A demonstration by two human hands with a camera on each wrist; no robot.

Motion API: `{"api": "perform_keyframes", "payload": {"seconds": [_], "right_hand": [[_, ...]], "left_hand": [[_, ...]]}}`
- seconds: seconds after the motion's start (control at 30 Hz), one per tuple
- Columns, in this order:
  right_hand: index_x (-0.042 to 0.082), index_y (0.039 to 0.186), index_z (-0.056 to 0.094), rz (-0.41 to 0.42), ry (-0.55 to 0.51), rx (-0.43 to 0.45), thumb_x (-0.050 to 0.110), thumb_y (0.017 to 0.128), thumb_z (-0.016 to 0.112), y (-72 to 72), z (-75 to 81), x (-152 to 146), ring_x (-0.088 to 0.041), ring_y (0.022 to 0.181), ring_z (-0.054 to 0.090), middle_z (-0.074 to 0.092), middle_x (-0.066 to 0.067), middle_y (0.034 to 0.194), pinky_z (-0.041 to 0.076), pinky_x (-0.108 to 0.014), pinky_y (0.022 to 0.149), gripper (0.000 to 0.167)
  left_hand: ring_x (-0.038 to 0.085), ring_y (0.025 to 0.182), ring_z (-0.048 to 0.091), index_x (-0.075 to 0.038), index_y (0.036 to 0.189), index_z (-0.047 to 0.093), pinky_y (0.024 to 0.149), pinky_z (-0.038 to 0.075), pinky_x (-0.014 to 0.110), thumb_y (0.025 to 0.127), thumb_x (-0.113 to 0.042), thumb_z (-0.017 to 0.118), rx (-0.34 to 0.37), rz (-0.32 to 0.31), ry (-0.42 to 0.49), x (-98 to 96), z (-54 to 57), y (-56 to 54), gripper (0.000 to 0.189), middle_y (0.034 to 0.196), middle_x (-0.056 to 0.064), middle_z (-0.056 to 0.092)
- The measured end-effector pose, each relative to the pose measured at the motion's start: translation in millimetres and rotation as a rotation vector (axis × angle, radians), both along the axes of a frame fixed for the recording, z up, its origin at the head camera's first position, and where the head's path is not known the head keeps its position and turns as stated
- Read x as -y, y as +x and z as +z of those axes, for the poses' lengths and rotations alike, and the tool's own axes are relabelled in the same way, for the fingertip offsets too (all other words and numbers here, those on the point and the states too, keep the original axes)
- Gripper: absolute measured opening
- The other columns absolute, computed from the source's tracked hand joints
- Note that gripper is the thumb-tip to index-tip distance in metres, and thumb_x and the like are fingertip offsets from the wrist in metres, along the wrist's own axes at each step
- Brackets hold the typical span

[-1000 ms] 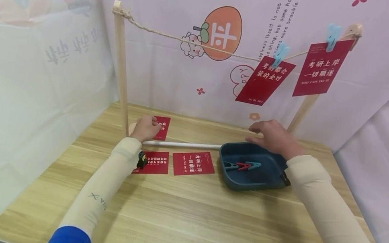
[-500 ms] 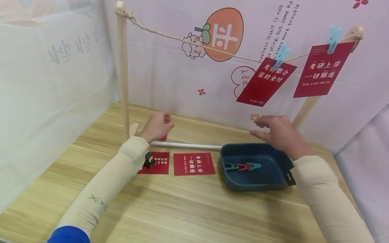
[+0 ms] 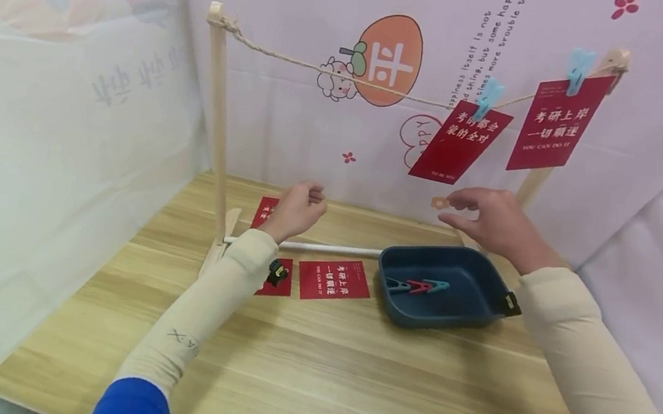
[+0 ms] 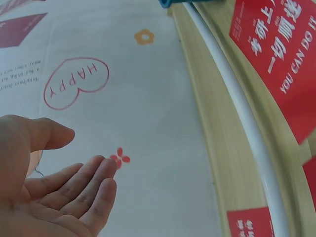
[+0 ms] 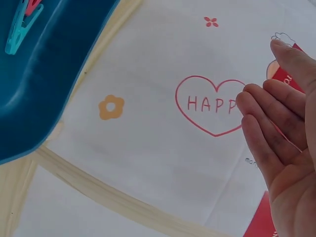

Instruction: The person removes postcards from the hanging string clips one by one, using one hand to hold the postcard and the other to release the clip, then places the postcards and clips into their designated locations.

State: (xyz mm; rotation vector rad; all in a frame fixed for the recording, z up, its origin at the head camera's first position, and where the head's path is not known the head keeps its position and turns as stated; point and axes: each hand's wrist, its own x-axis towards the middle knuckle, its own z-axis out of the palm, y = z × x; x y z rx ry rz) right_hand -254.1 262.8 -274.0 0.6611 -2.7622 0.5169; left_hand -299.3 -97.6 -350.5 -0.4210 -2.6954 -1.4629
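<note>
My left hand (image 3: 301,209) hovers over the back left of the table, holding nothing; the left wrist view shows its palm and loosely bent fingers (image 4: 94,197). It partly covers a red card (image 3: 264,212) behind the white rod (image 3: 332,249). My right hand (image 3: 494,221) is above the back of the blue tray (image 3: 466,299), thumb and fingers apart, with nothing held. Several clothespins (image 3: 417,287) lie in the tray. Two red cards, one in the middle (image 3: 456,154) and one at right (image 3: 558,135), hang from the twine (image 3: 299,61) by light blue clothespins (image 3: 490,97).
Two more red cards lie before the rod, one fully visible (image 3: 335,280) and one (image 3: 281,284) half behind the left sleeve. Wooden posts, one at left (image 3: 220,103) and one at right (image 3: 536,184), hold the twine. A printed cloth (image 3: 290,140) backs the wooden table (image 3: 311,370).
My left hand has moved right and upward from over the back card, uncovering that card's left part. My right hand has risen slightly and shifted right, still holding nothing.
</note>
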Motion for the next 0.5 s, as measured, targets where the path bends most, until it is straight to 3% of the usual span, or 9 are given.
{"api": "perform_keyframes", "payload": {"seconds": [0.5], "right_hand": [[0.004,0.132,0.072,-0.006,-0.018,-0.109,0.025,0.088,0.087,11.9,28.3,-2.6,-0.043,0.109,0.074,0.076,-0.021,0.124,0.061,-0.063,0.094,0.051]], "left_hand": [[0.03,0.126,0.067,0.0,0.142,0.058,0.11,0.056,0.038,0.102,-0.016,0.065,-0.063,-0.047,0.089,-30.9,15.8,1.7,0.044,0.135,0.016,0.069]]}}
